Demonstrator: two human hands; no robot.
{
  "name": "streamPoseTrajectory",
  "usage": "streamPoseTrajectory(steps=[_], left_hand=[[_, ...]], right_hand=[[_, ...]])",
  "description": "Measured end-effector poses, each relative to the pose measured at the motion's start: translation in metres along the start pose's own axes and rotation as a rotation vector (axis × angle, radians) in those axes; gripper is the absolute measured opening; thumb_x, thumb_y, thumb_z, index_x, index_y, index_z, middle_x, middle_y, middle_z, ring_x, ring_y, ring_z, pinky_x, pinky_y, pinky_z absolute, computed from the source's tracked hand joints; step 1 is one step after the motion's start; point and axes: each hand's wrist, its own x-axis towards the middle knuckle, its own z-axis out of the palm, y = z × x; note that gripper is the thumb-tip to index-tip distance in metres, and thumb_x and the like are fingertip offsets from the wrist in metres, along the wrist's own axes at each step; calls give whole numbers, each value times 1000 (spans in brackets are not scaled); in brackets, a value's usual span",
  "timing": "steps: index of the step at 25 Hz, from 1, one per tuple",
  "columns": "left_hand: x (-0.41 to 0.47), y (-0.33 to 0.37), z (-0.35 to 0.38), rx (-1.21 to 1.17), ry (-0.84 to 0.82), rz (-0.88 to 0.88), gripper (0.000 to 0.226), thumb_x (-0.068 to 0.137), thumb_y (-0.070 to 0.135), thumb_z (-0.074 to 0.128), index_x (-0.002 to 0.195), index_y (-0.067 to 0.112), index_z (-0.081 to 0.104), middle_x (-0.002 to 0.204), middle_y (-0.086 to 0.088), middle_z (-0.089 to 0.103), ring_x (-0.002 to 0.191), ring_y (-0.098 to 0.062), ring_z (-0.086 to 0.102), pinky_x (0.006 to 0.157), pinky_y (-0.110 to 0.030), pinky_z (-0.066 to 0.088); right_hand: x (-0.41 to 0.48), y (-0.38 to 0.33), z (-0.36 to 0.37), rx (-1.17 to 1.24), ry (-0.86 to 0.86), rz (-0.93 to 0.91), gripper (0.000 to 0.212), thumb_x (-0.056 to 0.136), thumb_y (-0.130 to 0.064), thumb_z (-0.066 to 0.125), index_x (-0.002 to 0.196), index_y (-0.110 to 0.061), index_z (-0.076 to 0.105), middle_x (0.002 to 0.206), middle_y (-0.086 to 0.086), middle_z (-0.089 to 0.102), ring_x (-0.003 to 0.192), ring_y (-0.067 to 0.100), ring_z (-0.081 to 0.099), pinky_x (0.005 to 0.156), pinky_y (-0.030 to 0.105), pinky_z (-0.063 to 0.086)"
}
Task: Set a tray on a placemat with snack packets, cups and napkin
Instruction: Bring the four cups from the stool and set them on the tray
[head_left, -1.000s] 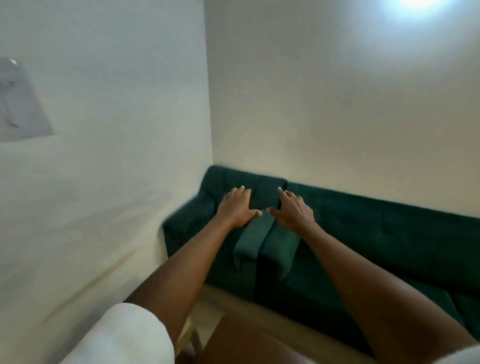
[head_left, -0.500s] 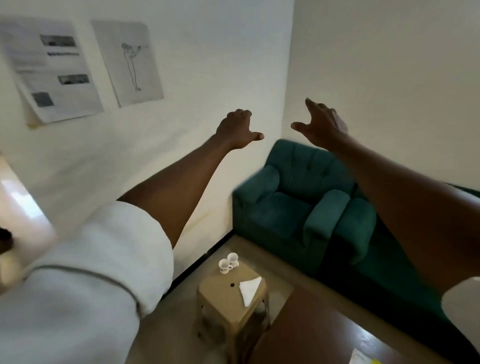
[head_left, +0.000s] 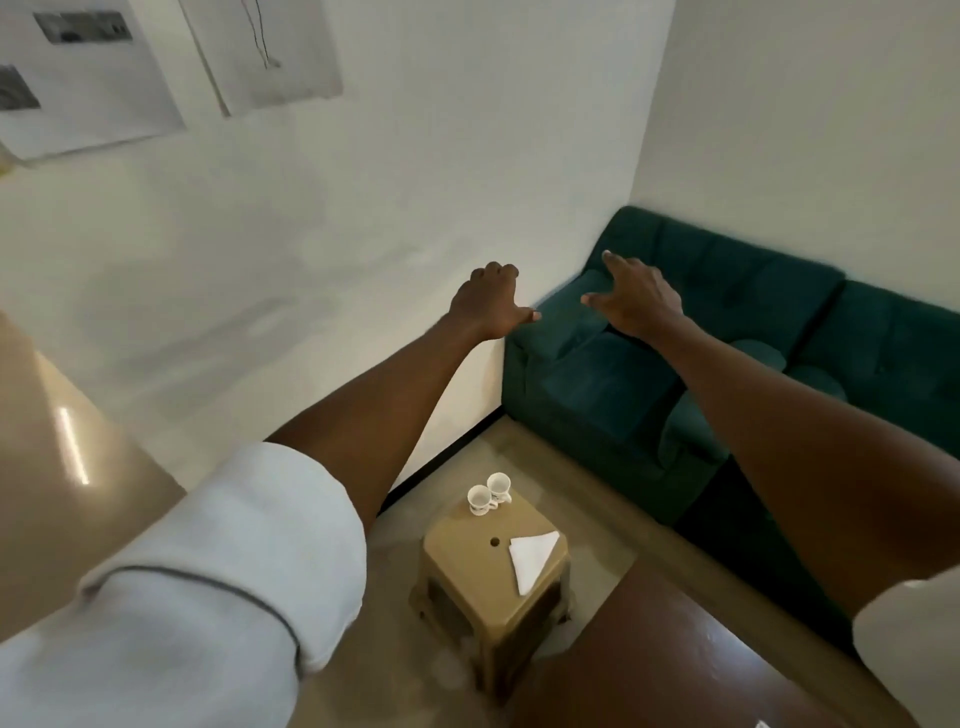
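Left hand: I see my left hand (head_left: 485, 301) stretched out in front of me, palm down, fingers curled a little and the thumb pointing right; its grip is loose and holds nothing.
Right hand: my right hand (head_left: 636, 301) is raised beside it, apart from it, fingers spread; the grip is wide and empty.
Sleeves: a white sleeve (head_left: 218, 571) is rolled up above my left elbow; a bit of white shows at my right arm's edge.
Cups: two white cups (head_left: 488, 492) stand touching each other at the far corner of a small tan stool (head_left: 483, 566), below my arms.
Napkin: a white folded napkin (head_left: 531, 558) lies on the stool's top near its right edge, well apart from the cups, just right of a small round hole.
Surface: a dark brown surface (head_left: 675, 670) fills the lower right corner, just beside the stool.
Sofa: a green sofa (head_left: 727, 332) sits in the room's corner behind my hands.
Wall: two paper sheets (head_left: 156, 62) hang on the white wall at upper left.
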Motion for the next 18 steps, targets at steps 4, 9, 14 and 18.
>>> streamPoseTrajectory(steps=[4,9,14,18], left_hand=[[10,-60,123,-17,-151,-183,74,88,52,72,143,10,47,146,-15,50,136,-35,48,105,-49,49],[-16,-138,300,-23,-380,-357,74,88,47,73,144,7,45,145,-17,47,134,-36,49,106,-47,48],[-26,-189,441,-14,-428,-363,86,79,45,84,144,8,44,145,-16,49,134,-35,51,103,-47,49],[-32,-212,502,9,-412,-333,108,76,41,88,159,12,25,154,-14,41,138,-36,48,103,-49,51]], right_hand=[[36,23,135,46,-195,-32,76,93,-43,69,158,-23,35,157,10,45,143,36,44,106,54,46],[25,61,330,-17,-494,-67,78,93,-33,71,160,-24,31,162,9,37,146,36,39,110,54,43],[15,107,491,-87,-596,-150,88,88,-32,79,161,-22,30,167,10,31,153,35,31,123,53,31],[16,113,560,-169,-663,-266,94,81,-30,86,158,-22,33,165,10,34,150,37,35,119,58,35]])
